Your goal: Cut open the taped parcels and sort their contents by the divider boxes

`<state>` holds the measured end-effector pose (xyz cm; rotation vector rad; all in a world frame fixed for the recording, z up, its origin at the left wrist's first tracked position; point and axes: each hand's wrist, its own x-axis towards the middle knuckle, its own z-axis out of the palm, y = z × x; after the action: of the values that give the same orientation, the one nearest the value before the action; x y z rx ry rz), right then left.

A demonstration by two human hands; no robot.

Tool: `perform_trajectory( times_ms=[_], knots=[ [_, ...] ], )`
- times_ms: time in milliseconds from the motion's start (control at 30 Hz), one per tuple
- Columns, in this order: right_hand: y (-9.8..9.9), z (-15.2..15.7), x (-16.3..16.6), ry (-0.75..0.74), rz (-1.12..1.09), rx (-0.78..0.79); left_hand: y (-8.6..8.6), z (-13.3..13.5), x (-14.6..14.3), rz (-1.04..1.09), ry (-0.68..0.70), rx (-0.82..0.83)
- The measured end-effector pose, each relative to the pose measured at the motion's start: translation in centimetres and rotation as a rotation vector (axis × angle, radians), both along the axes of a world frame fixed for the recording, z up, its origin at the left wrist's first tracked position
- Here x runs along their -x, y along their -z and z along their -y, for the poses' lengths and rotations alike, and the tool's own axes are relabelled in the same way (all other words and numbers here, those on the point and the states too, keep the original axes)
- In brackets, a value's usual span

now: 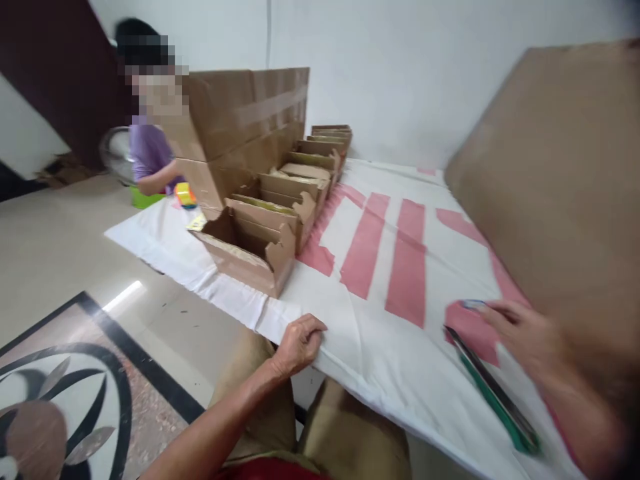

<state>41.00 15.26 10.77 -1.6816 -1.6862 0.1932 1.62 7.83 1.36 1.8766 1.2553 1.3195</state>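
Note:
My left hand (299, 343) rests with curled fingers on the near edge of a white sheet with red stripes (380, 280), gripping its hem. My right hand (525, 333) lies blurred over the sheet at the right, fingers spread, with a small blue-rimmed object (473, 305) at its fingertips; whether it grips it is unclear. A long green and dark flat tool (495, 393) lies on the sheet just under that hand.
A row of several open cardboard trays (280, 207) runs back along the sheet's left side. Behind them stands a large taped carton (245, 127). A big cardboard panel (560, 193) leans at the right. A person in a purple shirt (150, 153) sits at the far left near a yellow toy (185, 195).

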Motion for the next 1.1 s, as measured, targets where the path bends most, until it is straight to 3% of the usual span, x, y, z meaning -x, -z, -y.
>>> perform_trajectory(
  times_ms=[67,200,367,500,633,867,967,1100],
  knots=[
    [-0.6,2.5,3.9,-0.035,-0.093,0.096,-0.6,0.2,0.0,0.038,0.004,0.058],
    [0.1,5.6,9.4,-0.147,-0.274,0.2,-3.0,0.8,-1.9,0.087,0.003,0.172],
    [-0.1,8.1,13.2,-0.272,-0.355,0.189,-5.9,1.5,-6.7,0.34,0.073,0.459],
    [0.3,9.5,14.3,-0.294,-0.292,0.199,-5.9,1.7,-9.1,0.454,0.095,0.561],
    [1.1,8.8,10.8,-0.222,-0.196,0.259,-4.9,1.8,-9.3,0.457,0.097,0.637],
    [0.7,3.2,-3.5,0.194,0.106,0.253,-5.0,2.2,-8.1,0.462,0.031,0.792],
    [1.6,1.9,-5.5,0.213,0.225,0.282,-5.6,2.4,-8.1,0.501,-0.001,0.85],
    [3.1,1.2,-5.6,0.202,0.338,0.261,-6.2,2.2,-8.3,0.566,-0.024,0.894]
  ],
)
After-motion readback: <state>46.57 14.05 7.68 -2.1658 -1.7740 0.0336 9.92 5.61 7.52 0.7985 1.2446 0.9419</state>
